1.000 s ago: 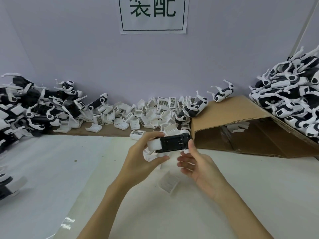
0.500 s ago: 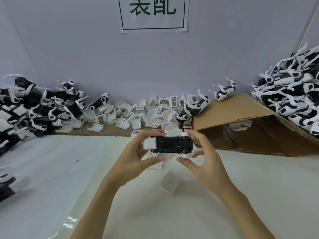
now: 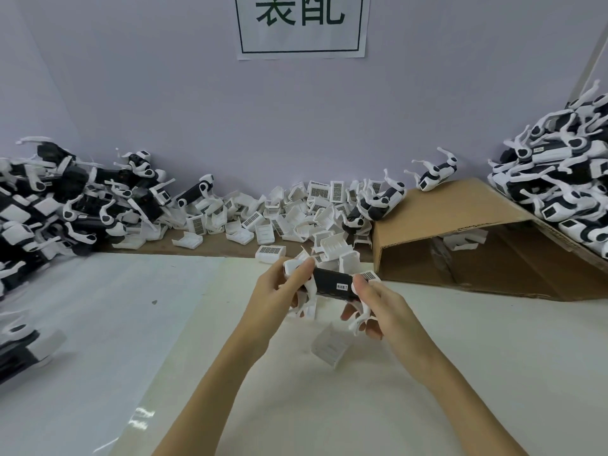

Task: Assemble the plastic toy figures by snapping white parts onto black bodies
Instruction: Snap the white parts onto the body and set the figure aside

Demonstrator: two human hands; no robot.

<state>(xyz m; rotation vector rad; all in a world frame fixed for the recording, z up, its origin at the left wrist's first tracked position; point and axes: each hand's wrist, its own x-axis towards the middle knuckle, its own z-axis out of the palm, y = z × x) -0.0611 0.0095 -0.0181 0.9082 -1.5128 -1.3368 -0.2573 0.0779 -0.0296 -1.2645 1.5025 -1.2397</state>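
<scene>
Head view: L hand (image 3: 279, 297) grips the left end of the black toy body (image 3: 332, 284), thumb curled over the top by its white end cap; R hand (image 3: 378, 307) pinches the right end, thumb on top, fingers curled under w/ a white leg part (image 3: 358, 320) hooked betw. them. Body is held level just above the white table (image 3: 427, 373), centre frame. A loose white shell part (image 3: 330, 347) lies on the table right below the hands. Behind: heap of white parts (image 3: 289, 215) along the wall, pile of toy figures at left (image 3: 65, 209), another at right (image 3: 566, 189) atop a cardboard box (image 3: 460, 225). Paper sign (image 3: 301, 24) on wall.
</scene>
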